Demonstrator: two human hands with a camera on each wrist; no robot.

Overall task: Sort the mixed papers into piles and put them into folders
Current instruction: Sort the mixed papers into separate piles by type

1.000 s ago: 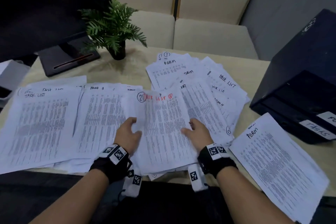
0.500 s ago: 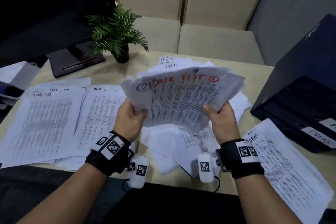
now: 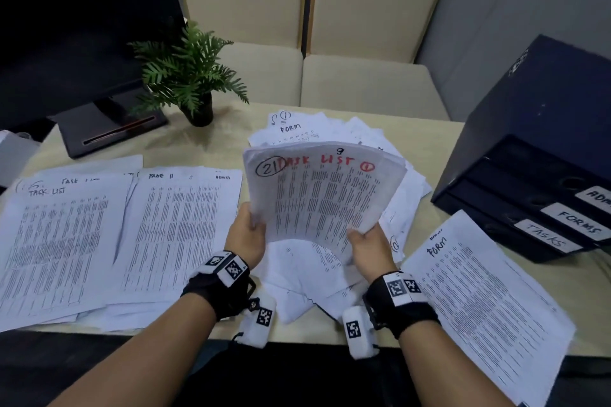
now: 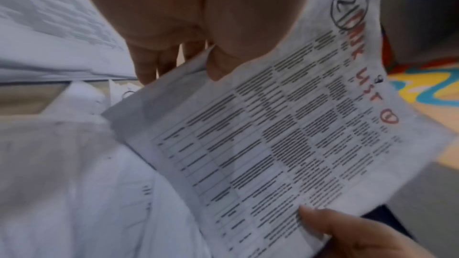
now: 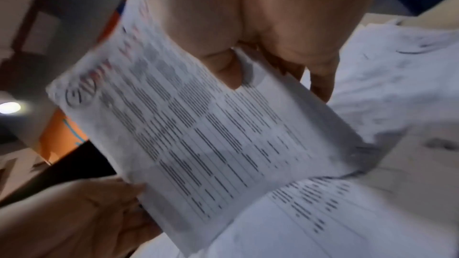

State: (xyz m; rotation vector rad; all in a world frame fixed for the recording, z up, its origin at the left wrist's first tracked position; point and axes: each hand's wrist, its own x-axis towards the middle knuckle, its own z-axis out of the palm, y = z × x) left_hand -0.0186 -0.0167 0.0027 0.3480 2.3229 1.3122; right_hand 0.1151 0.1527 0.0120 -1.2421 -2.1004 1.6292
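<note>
up off the table came the task list stack, left hand and right hand fingers curled round its lower corners, seemingly ready for sorting.

Head camera looks down at table; close wrist cameras share the held papers.

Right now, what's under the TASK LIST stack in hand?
Loose printed sheets lie on the table beneath the TASK LIST stack; a FORM sheet shows behind it. The stack covers the loose sheets' headings.
</note>
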